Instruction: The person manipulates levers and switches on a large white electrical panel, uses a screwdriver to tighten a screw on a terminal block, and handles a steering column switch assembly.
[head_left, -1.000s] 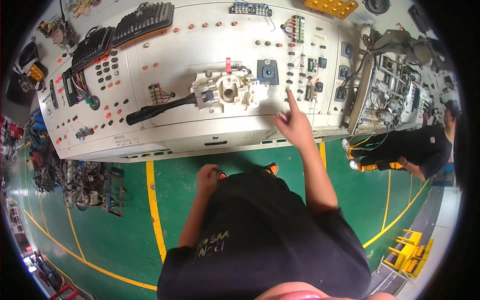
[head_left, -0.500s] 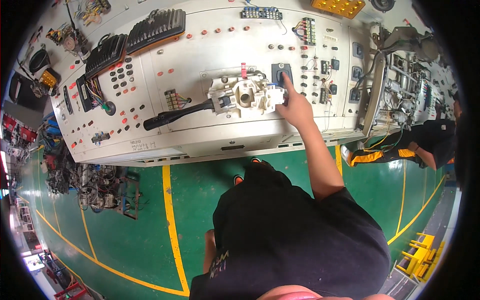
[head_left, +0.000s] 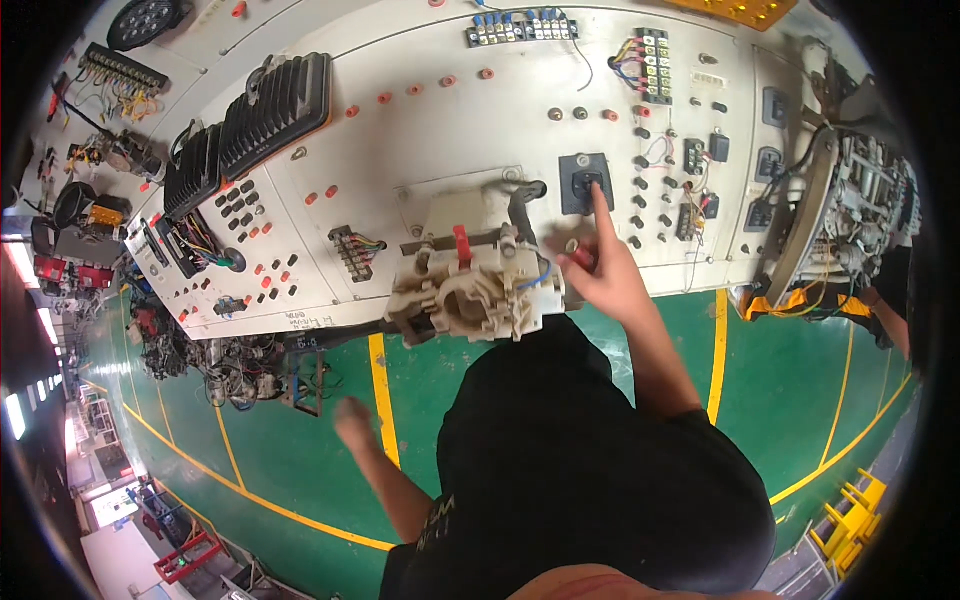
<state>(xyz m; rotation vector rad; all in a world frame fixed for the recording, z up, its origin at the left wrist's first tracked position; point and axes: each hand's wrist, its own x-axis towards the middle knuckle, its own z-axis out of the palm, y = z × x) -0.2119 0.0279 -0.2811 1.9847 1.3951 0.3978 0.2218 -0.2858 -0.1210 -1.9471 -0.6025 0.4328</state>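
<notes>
Head view: right hand point(head_left: 600, 275) on black square switch point(head_left: 585, 183)

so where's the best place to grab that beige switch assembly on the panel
Probably by the two long sides of the beige switch assembly, coming from its near edge. The body is blocky and broad there, while its top carries a red clip and blue wires. The right hand is beside it, a finger on the black switch; the left hand hangs free.

Bright even light, fisheye-bent dark edges, slight blur
</notes>
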